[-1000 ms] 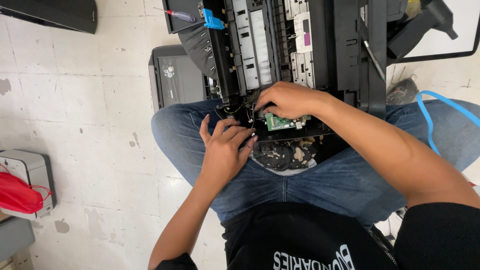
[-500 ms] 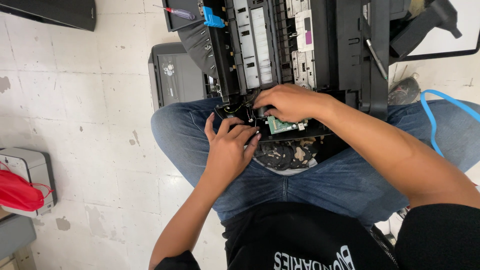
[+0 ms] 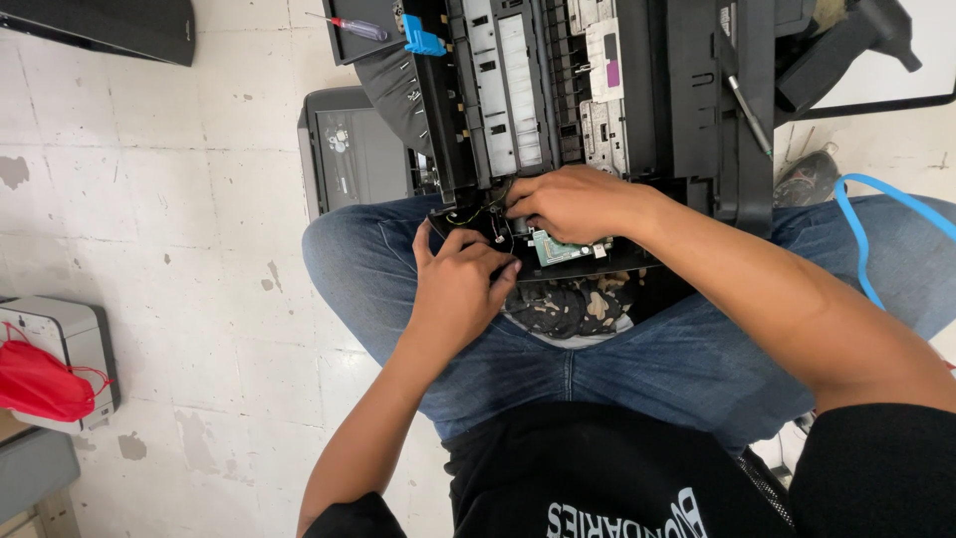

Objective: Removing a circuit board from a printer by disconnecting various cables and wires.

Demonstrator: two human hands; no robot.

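One opened black printer [image 3: 597, 90] on lap, lower edge over jeans. Left hand [image 3: 460, 289] — fingers curled at edge by thin wires [image 3: 468, 214]. Right hand [image 3: 573, 202] — fingers bent over one green circuit board [image 3: 558, 249], pinch unclear. One red-handled screwdriver [image 3: 349, 25] on top.

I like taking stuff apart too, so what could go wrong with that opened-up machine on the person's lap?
The left hand and right hand work close together among thin wires beside a green circuit board; a tug might snap a wire or damage the board. The opened printer rests on the person's knees, so it could slip. The screwdriver lying on top might roll off.
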